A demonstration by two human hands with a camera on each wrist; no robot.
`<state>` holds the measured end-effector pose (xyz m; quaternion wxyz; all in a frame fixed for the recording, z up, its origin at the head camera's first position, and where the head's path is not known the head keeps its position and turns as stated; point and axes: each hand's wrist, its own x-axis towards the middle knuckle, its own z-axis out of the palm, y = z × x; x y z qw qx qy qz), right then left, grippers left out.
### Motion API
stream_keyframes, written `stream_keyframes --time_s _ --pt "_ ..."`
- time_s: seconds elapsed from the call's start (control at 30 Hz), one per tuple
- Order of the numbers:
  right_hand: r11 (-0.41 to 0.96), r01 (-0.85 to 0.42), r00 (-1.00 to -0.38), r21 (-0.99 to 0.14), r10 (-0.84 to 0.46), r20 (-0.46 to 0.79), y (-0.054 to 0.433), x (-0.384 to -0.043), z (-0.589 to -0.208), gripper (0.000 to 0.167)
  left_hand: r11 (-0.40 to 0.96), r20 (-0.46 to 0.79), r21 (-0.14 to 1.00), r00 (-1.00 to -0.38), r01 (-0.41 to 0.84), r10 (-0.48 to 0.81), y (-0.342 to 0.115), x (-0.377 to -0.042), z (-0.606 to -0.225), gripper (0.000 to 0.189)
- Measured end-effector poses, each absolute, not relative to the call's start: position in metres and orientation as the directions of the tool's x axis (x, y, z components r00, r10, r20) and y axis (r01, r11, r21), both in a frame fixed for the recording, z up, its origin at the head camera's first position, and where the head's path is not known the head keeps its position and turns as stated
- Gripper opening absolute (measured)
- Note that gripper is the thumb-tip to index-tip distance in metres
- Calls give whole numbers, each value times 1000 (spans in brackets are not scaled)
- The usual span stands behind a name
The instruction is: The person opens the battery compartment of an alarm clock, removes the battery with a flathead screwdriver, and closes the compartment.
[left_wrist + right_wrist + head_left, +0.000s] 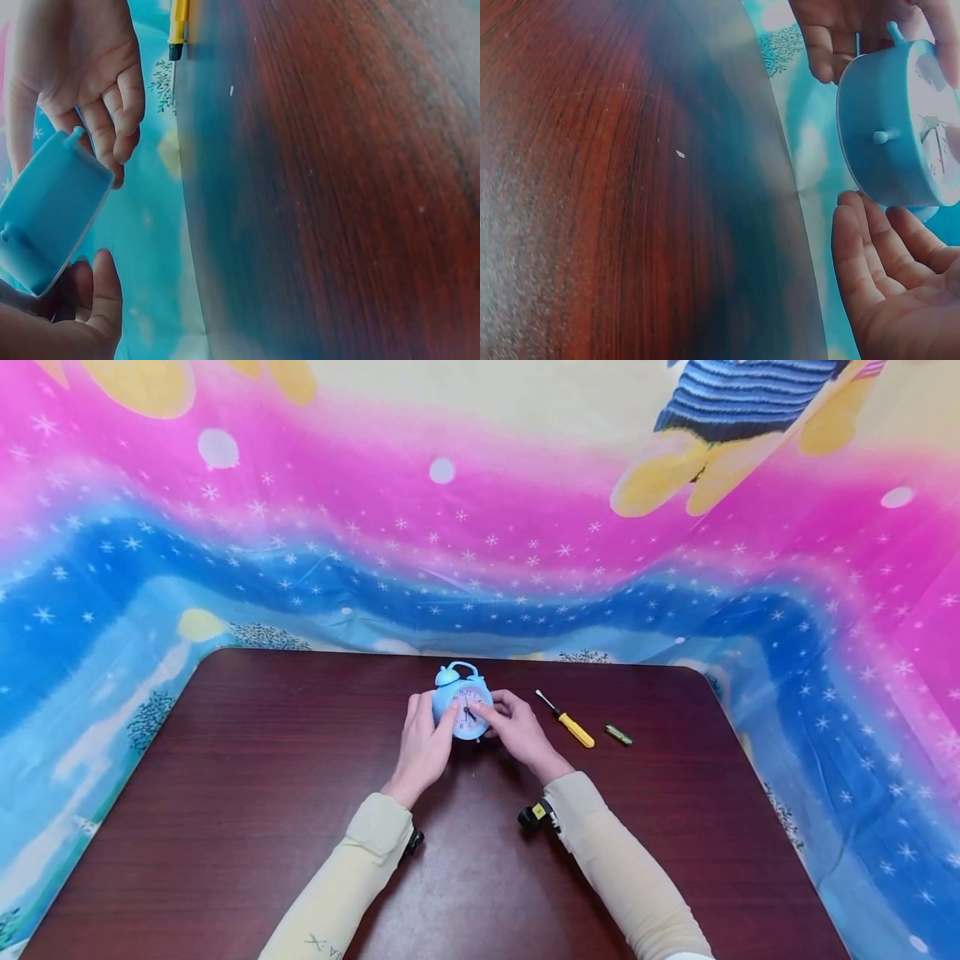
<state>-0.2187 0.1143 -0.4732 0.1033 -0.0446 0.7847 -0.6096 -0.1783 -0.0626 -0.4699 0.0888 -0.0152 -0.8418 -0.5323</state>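
Observation:
A light blue twin-bell alarm clock (pixel 468 692) with a handle on top and a pale face is held tilted at the far middle of the table, between both hands. My left hand (pixel 422 745) grips its left side, thumb on the front. My right hand (pixel 522 732) holds the opposite side, its thumb across the face and its fingers behind. The right wrist view shows the clock's blue side (pixel 877 120) with a small peg, right-hand fingers (pixel 851 240) under it. In the left wrist view, the blue casing (pixel 56 202) hides part of both hands.
To the right of the clock lies a screwdriver (pixel 575 729) with a yellow handle, and beyond it a small green cylinder (pixel 618 735) resembling a battery. The dark wooden table (pixel 247 793) ends at a colourful printed cloth (pixel 360 527) behind and on both sides.

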Motion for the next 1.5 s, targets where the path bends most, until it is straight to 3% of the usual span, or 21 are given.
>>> stream_keyframes --time_s 0.63,1.5 --pt "226 64 -972 -972 -207 -112 121 -218 -471 48 456 128 889 -983 55 -130 -70 -187 -475 57" --pt "223 83 -983 -971 -142 -117 135 -222 -480 43 327 34 945 -992 -7 -118 -69 -194 -479 38"
